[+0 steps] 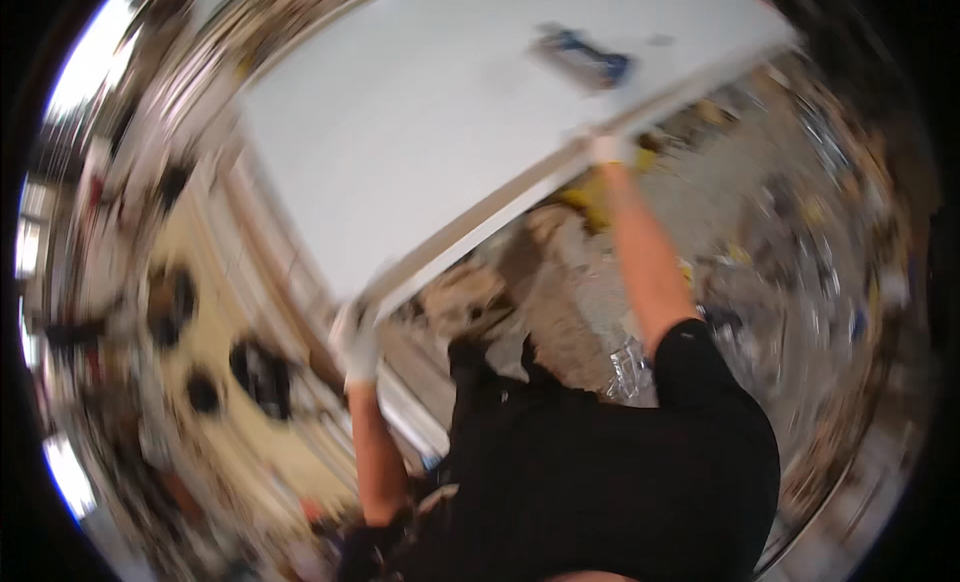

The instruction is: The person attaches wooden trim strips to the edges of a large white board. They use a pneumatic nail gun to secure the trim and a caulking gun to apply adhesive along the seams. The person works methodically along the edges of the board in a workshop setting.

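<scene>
Panel (400,132), white, prob. mid-handling, nothing visibly finished: L hand (355,344) & R hand (606,149) at its near edge, too blurred to tell if gripping; blue tool (590,59) on top, untouched.

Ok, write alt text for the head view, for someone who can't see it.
The person's white-gloved left hand is at a near corner of a large white board, with the white-gloved right hand farther along the same edge. A blue object, too blurred to identify, lies on top; clutter covers the floor beyond.
</scene>
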The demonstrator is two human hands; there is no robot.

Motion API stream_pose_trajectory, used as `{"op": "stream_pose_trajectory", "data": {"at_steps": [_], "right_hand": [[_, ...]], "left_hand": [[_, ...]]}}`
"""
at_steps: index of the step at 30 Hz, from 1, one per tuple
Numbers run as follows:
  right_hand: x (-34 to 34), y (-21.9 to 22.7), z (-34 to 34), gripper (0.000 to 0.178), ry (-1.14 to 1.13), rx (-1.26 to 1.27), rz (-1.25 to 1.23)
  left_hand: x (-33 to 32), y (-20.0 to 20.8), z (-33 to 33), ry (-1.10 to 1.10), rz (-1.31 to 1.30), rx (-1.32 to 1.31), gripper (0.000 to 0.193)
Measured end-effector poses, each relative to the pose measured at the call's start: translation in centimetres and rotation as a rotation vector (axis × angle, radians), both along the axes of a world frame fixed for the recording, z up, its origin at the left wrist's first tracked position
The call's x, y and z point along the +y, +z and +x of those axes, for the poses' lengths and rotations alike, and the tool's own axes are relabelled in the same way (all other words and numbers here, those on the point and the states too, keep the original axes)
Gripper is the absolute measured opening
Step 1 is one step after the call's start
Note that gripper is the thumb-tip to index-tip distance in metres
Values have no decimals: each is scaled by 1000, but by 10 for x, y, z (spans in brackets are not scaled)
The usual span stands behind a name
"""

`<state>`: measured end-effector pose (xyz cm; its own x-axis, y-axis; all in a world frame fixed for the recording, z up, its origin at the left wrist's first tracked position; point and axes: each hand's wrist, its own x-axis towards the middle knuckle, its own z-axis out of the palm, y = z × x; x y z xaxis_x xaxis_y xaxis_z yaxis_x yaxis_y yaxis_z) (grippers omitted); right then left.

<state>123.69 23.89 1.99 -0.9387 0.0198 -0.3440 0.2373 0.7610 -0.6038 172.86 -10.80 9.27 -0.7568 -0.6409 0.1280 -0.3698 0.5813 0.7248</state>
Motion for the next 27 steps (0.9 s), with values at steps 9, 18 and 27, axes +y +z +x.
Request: {"op": "stream_pose_trajectory", "data": {"at_steps": [9, 18, 27], "right_hand": [[17, -19, -23, 95, -20, 208, 321], [25, -31, -35, 99, -17, 230, 402], [11, -29, -23, 91, 28, 279, 423]], "left_hand": [[8, -25, 13, 99, -250, -52, 29], [9, -55, 8, 152, -7, -94, 31], [-1, -65, 13, 141, -74, -130, 31]]}}
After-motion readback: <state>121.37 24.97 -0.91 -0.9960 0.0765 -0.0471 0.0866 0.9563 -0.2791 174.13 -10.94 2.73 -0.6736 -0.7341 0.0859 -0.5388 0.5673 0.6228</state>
